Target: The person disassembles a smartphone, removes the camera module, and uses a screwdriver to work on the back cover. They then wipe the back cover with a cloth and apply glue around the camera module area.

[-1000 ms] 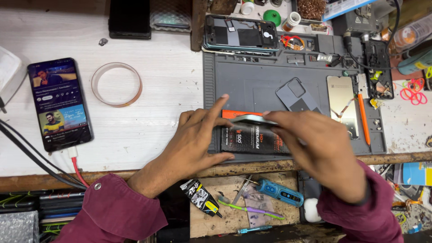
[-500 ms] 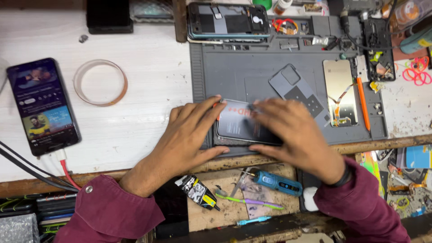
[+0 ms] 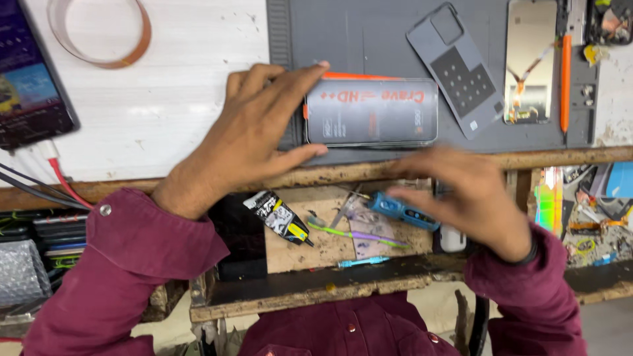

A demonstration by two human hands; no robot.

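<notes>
Tape ring (image 3: 99, 33), lit phone (image 3: 30, 79), blue screwdriver (image 3: 402, 211), glue tube (image 3: 280, 217).

The flat rectangular phone with a glossy grey protective film and orange edge (image 3: 371, 112) is lying face-up, lengthwise. Its left short edge is sitting between the left hand (image 3: 254, 132) index fingertip and thumb, touching both.

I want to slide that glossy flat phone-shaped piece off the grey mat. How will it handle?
The flat piece looks thin and glossy, so it would probably slide easily on the grey mat and be slippery to pinch. It lies flat, so rolling or tipping seems unlikely. Being so thin, it may crack if bent; the left hand touches its end.
</notes>
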